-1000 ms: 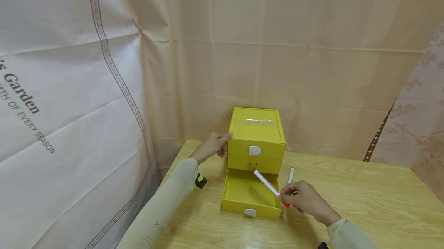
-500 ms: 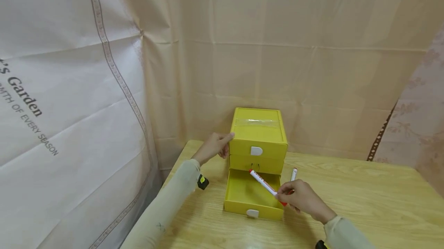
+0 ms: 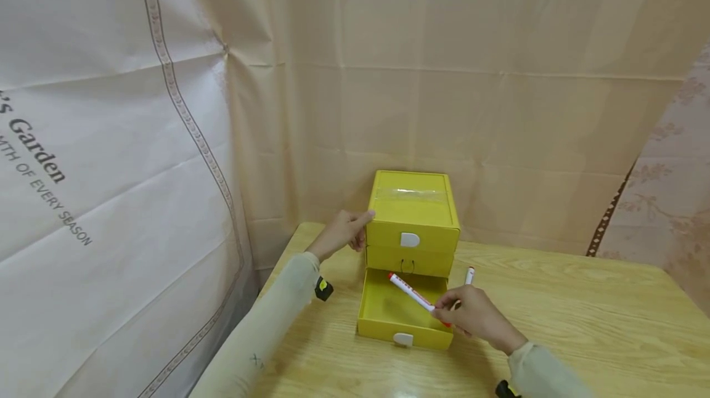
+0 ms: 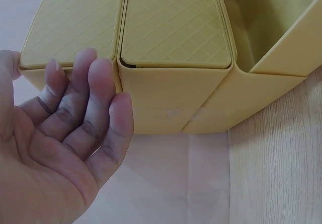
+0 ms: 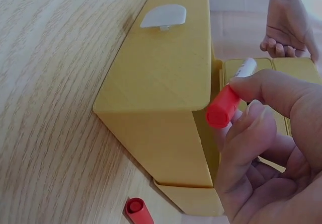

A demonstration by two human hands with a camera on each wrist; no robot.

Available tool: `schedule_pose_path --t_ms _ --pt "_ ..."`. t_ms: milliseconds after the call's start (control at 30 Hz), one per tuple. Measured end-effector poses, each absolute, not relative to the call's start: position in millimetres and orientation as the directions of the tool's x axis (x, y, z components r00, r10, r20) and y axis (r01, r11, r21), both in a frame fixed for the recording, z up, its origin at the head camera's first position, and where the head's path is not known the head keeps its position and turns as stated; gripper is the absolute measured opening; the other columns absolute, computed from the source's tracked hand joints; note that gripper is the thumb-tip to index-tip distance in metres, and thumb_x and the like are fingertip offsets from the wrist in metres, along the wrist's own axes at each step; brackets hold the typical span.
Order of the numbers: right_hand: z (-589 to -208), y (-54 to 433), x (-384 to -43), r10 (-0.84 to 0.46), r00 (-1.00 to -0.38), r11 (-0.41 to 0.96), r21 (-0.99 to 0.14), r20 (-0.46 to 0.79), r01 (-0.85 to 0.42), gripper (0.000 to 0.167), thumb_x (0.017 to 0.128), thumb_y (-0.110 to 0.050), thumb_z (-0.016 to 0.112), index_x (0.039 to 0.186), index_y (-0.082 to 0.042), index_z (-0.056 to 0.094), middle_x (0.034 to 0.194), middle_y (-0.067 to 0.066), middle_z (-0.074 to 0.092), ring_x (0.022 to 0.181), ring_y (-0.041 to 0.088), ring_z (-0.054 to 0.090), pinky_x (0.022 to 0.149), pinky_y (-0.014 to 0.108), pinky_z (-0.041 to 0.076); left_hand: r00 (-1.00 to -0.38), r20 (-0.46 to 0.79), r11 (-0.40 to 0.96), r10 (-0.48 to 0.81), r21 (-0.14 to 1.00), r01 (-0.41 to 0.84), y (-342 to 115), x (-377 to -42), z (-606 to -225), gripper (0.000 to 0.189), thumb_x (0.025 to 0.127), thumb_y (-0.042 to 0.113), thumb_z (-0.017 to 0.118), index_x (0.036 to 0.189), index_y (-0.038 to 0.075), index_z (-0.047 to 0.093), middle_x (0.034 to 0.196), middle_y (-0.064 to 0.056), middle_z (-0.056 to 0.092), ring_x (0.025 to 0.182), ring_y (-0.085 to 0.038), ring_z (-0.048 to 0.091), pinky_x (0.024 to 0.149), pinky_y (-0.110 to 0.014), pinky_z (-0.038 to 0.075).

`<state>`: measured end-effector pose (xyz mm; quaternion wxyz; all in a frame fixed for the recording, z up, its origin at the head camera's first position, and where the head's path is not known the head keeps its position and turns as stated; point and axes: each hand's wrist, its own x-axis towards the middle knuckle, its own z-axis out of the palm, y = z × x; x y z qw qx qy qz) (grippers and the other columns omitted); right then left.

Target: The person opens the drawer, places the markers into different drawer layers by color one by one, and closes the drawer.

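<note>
My right hand (image 3: 471, 312) pinches a white marker (image 3: 412, 292) with a red cap between thumb and fingers. The marker slants over the pulled-out bottom drawer (image 3: 405, 308) of a yellow drawer box (image 3: 413, 207). In the right wrist view, the red cap (image 5: 224, 107) points toward the camera beside the drawer's side wall. My left hand (image 3: 342, 231) rests at the box's upper left front edge, thumb at the top. In the left wrist view, its loosely bent fingers (image 4: 100, 80) lie along the box's side. The two upper drawers are pushed in.
A second marker (image 3: 469, 276) lies on the wooden table (image 3: 582, 318) right of the box, partly hidden by my right hand; its red end (image 5: 138, 211) shows in the right wrist view. A beige cloth (image 3: 410, 77) hangs behind, and a white printed cloth (image 3: 111, 170) hangs at left.
My right hand has moved left with the marker, bringing it from the drawer's right side farther over the open drawer. The left hand stays at the box's edge.
</note>
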<state>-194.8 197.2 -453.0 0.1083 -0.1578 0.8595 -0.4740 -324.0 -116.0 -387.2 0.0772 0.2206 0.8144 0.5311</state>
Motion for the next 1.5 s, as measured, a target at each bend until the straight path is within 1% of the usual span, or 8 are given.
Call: schedule_pose_path --t_ms 300,467,600,833,1100,1233,1333,1500 --pt "-457 188 -198 -0.407 -0.913 0.483 -0.856 -0.031 -0.186 0.018 0.095 -0.020 0.077 0.091 -0.003 0.074 0.080 0.008 0.067 0.045 0.007 0.040 0.040 0.018 0.035 -0.893 0.113 0.332 0.435 0.902 0.276 -116 -324 -386 0.071 0.102 0.061 0.053 0.076 -0.004 0.068 0.069 -0.014 0.066 0.062 -0.028 0.067 0.074 -0.057 0.060" --pt "-461 187 -201 -0.439 -0.898 0.486 -0.850 -0.036 -0.203 0.016 0.095 -0.019 0.076 0.092 -0.003 0.074 0.080 0.007 0.068 0.043 0.006 0.041 0.039 0.018 0.035 -0.897 0.108 0.338 0.428 0.902 0.270 -116 -324 -386 0.069 0.102 0.061 0.053 0.075 0.000 0.068 0.070 -0.015 0.067 0.063 -0.029 0.068 0.070 -0.049 0.061" --pt "-462 187 -202 -0.455 -0.890 0.529 -0.812 -0.028 -0.245 0.014 0.095 -0.018 0.076 0.091 -0.005 0.076 0.079 0.004 0.069 0.041 0.005 0.042 0.038 0.018 0.035 -0.894 0.100 0.332 0.437 0.906 0.263 -116 -325 -386 0.070 0.101 0.063 0.053 0.076 0.000 0.068 0.073 -0.019 0.068 0.064 -0.031 0.068 0.071 -0.051 0.061" --pt "-460 185 -203 -0.487 -0.874 0.607 -0.719 0.001 -0.339 0.011 0.092 -0.021 0.080 0.084 -0.014 0.077 0.078 -0.006 0.070 0.066 0.010 0.055 0.056 0.026 0.047 -0.891 0.094 0.332 0.444 0.906 0.261 -116 -326 -386 0.070 0.101 0.062 0.053 0.076 -0.001 0.068 0.075 -0.022 0.068 0.067 -0.036 0.069 0.072 -0.051 0.061" --pt "-459 183 -206 -0.538 -0.843 0.620 -0.684 -0.013 -0.385 0.008 0.092 -0.018 0.080 0.085 -0.015 0.078 0.078 -0.008 0.071 0.061 0.006 0.054 0.055 0.025 0.048 -0.892 0.096 0.324 0.442 0.910 0.258 -116 -325 -386 0.069 0.101 0.062 0.054 0.076 0.000 0.069 0.071 -0.016 0.068 0.067 -0.037 0.069 0.068 -0.046 0.062" --pt "-458 183 -207 -0.557 -0.830 0.620 -0.684 -0.037 -0.386 0.006 0.092 -0.016 0.078 0.087 -0.014 0.078 0.079 -0.007 0.072 0.058 0.005 0.053 0.054 0.025 0.048 -0.889 0.102 0.323 0.446 0.908 0.266 -117 -325 -386 0.070 0.101 0.063 0.053 0.075 -0.001 0.068 0.071 -0.016 0.068 0.066 -0.037 0.069 0.071 -0.052 0.061" --pt "-456 182 -208 -0.558 -0.827 0.619 -0.696 -0.066 -0.363 0.006 0.093 -0.015 0.077 0.087 -0.014 0.078 0.076 -0.006 0.071 0.055 0.006 0.050 0.051 0.024 0.046 -0.885 0.107 0.317 0.452 0.909 0.272 -117 -326 -387 0.070 0.101 0.063 0.053 0.075 0.000 0.068 0.071 -0.016 0.068 0.063 -0.032 0.068 0.074 -0.057 0.060" --pt "-454 181 -209 -0.544 -0.832 0.627 -0.713 -0.112 -0.314 0.010 0.094 -0.013 0.076 0.085 -0.015 0.078 0.068 -0.005 0.067 0.048 0.004 0.044 0.045 0.021 0.039 -0.887 0.108 0.319 0.448 0.908 0.272 -117 -326 -387 0.069 0.102 0.062 0.053 0.074 0.000 0.068 0.070 -0.016 0.068 0.061 -0.027 0.067 0.067 -0.046 0.061"
